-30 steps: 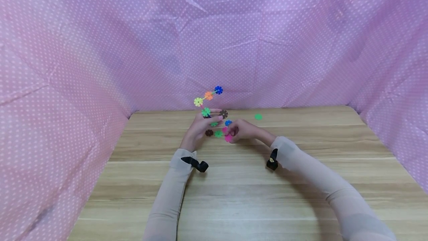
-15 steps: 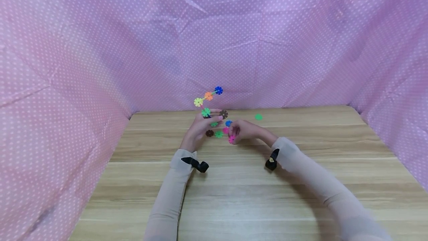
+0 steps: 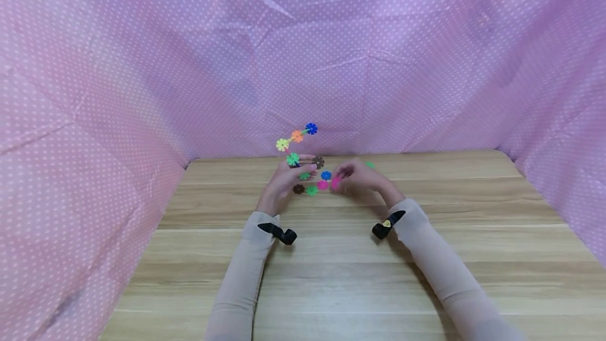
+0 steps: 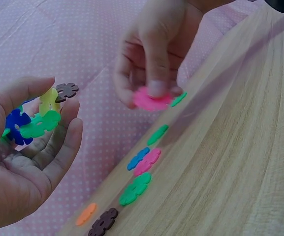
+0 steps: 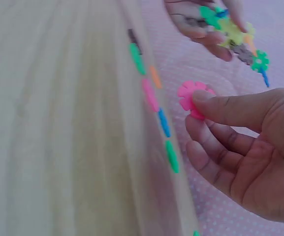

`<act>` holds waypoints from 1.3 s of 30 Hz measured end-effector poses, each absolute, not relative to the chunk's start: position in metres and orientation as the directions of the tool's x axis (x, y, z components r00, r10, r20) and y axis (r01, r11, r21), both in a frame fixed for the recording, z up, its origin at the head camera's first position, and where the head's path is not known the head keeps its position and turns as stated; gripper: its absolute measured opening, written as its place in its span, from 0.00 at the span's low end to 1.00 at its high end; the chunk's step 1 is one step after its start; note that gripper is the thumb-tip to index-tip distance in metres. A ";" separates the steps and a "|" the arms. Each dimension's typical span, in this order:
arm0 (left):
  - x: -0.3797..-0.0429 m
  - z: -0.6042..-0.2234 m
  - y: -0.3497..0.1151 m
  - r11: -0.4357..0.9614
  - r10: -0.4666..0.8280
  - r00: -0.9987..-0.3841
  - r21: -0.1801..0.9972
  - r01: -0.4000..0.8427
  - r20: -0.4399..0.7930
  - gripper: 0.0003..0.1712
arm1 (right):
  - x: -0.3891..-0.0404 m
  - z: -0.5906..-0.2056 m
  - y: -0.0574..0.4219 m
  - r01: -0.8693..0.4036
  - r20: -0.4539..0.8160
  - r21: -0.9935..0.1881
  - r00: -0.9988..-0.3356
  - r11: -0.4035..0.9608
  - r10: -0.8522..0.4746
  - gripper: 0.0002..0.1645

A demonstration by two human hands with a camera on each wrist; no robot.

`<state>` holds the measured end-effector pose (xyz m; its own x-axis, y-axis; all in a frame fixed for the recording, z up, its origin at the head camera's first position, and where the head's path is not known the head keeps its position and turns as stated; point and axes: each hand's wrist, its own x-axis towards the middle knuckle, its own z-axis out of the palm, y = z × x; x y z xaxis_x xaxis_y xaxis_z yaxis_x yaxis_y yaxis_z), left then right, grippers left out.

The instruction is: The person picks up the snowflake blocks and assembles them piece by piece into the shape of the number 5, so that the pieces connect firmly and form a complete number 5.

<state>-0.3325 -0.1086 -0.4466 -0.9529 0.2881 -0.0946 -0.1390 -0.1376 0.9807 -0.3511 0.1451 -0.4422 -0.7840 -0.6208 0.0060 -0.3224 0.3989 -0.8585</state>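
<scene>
My left hand (image 3: 282,179) holds a joined chain of flower-shaped notched plastic discs above the table. A yellow disc (image 3: 282,144), an orange disc (image 3: 297,136) and a dark blue disc (image 3: 311,128) stick up from it. In the left wrist view, a brown disc (image 4: 67,92) juts out past the thumb and fingertips. Opposite, my right hand (image 3: 362,177) pinches one pink disc (image 5: 187,96) between thumb and fingers, raised off the tabletop and apart from the chain. The fingers of my left hand partly hide the chain's lower pieces.
Loose discs lie on the wooden table (image 3: 350,267) below the hands: dark brown (image 3: 299,189), green (image 3: 311,190), pink (image 3: 323,185), light blue (image 3: 326,175) and orange (image 4: 86,214). Another green disc (image 3: 371,166) lies beyond the right hand. Pink dotted cloth (image 3: 303,67) hangs behind.
My right hand has picked the pink disc up from the loose ones and moved it back and to the right. The left hand with its chain has stayed almost still.
</scene>
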 end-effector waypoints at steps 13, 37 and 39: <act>-0.332 -0.449 -0.108 -0.113 0.300 -0.950 0.985 -0.127 -0.088 0.21 | -0.356 -0.428 0.143 -0.298 0.163 -0.919 -0.884 0.258 -0.439 0.09; -0.334 -0.449 -0.106 -0.108 0.303 -0.950 0.987 -0.117 -0.079 0.23 | -0.350 -0.430 0.129 -0.353 0.272 -0.910 -0.904 0.217 -0.331 0.09; -0.334 -0.449 -0.106 -0.115 0.307 -0.949 0.986 -0.117 -0.077 0.23 | -0.349 -0.429 0.129 -0.354 0.276 -0.910 -0.905 0.216 -0.323 0.09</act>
<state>-0.3343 -0.1058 -0.4489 -0.9487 0.3066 -0.0772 -0.1173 -0.1147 0.9864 -0.3493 0.1289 -0.4295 -0.9055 -0.3227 0.2756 -0.3540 0.2162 -0.9099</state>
